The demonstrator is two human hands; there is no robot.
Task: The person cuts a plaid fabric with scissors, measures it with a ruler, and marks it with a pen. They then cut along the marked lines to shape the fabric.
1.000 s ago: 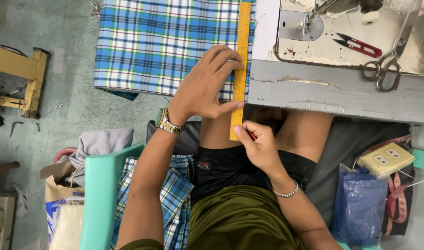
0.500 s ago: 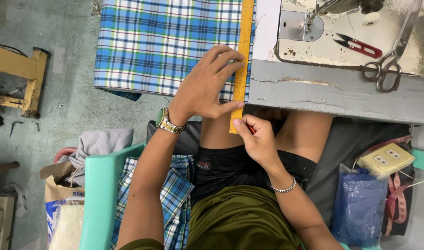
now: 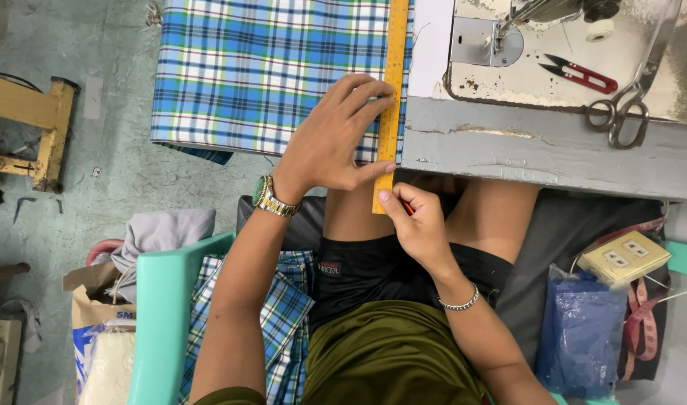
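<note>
Since the earlier frame, right hand (image 3: 418, 225) has crept up to the yellow ruler (image 3: 392, 105)'s near end, fingers pinched around a red pencil (image 3: 408, 209). Left hand (image 3: 332, 142), fingers spread, presses ruler onto plaid cloth (image 3: 261, 75) along its right edge, beside the grey table edge (image 3: 538, 150).

Yellow ruler (image 3: 393, 82) lies lengthwise along blue plaid cloth's (image 3: 261, 67) right edge, w/ near end overhanging

- Plaid fabric (image 3: 268, 67): soft woven cloth, matt.
- Ruler (image 3: 392, 97): smooth yellow-orange, looks wooden.
- Bench (image 3: 546, 154): rough, chipped grey paint.
- Scissors (image 3: 628, 90): dull metal.
</note>
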